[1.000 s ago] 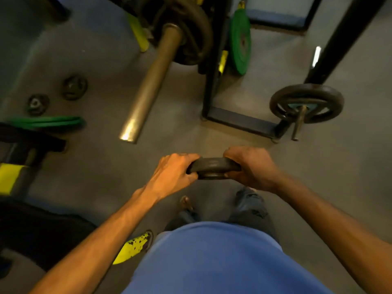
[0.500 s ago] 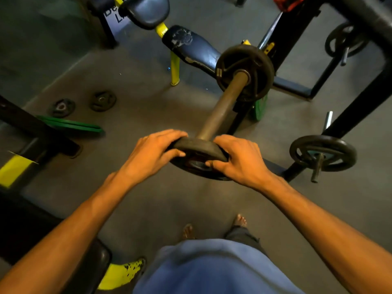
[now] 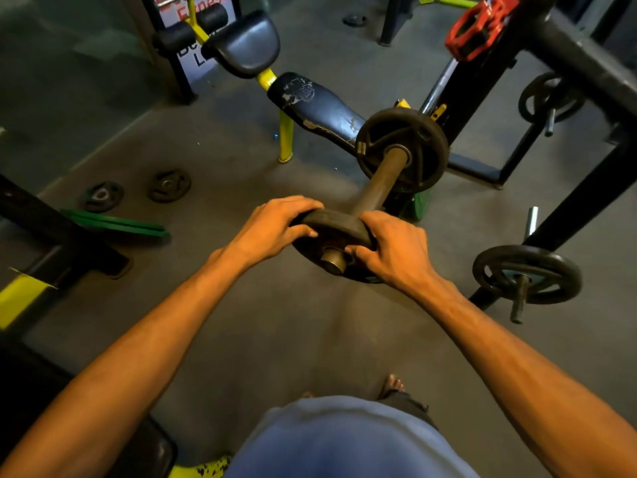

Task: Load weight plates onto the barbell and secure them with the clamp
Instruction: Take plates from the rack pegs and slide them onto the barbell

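Round matte weight plate (image 3: pixel 331 225) threaded on smooth cylindrical barbell sleeve (image 3: pixel 377 188).

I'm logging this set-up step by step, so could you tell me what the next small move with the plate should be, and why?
Probably slide the small plate further along the sleeve toward the large plate. Both the left hand and right hand grip its rim, the bar's end only just pokes through its hole, and a bare stretch of sleeve separates the two plates.
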Demonstrator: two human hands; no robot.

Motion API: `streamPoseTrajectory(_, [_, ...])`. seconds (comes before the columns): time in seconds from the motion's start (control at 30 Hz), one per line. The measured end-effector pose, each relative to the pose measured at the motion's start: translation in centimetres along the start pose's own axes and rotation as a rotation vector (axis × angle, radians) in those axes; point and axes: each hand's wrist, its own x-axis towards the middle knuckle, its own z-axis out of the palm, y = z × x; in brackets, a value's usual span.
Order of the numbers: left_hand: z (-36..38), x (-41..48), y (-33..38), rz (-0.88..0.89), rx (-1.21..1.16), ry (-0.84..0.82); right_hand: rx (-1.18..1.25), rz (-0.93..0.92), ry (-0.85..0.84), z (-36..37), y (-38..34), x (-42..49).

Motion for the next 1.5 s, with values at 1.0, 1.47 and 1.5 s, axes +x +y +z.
streamPoseTrajectory(1.0, [7.0, 12.7, 3.0, -0.663, -1.069, 0.104, 1.504, 1.013, 0.439, 2.0, 6.0, 6.1])
streamPoseTrajectory(1.47, [8.3, 24.1, 2.2, -0.711, -1.04, 0.066, 1.51, 1.069, 0.464, -0.8, 13.2, 14.3])
streamPoseTrajectory(1.5, [8.3, 24.1, 2.1, -0.722, -1.042, 0.06, 1.499, 1.071, 0.454, -0.7, 13.4, 14.3])
